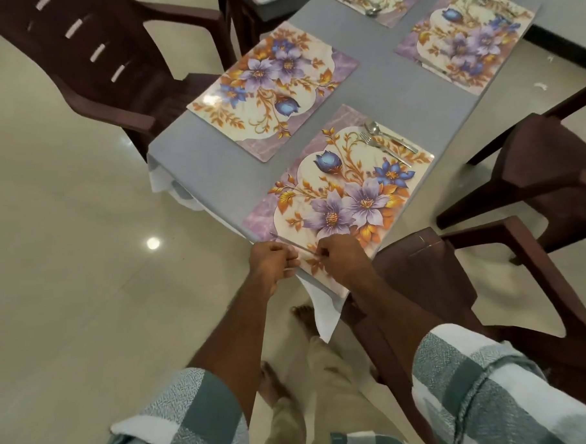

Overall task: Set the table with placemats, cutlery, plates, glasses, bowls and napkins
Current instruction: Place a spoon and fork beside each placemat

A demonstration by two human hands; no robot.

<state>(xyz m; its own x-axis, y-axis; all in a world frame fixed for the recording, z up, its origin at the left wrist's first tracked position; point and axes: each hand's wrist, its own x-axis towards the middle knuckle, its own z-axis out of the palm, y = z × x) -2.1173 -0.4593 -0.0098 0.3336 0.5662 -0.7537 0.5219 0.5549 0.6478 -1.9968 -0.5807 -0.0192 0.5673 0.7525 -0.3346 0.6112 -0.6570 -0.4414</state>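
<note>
A domestic dining area was observed. A rectangular worktop (215, 164) under a grey cover was laid with matching floral placemats (337, 199), and a spoon and fork (382, 140) were set on the nearest one. Dark brown moulded plastic armchairs (86, 63) were drawn up along both sides. The floor (67, 231) was finished in glossy cream tiles, in which a ceiling light was reflected.

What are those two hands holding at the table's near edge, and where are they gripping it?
A thin metal cutlery piece, probably a knife. The right hand pinches one end; the left hand grips near its middle, the tip jutting past it.
</note>
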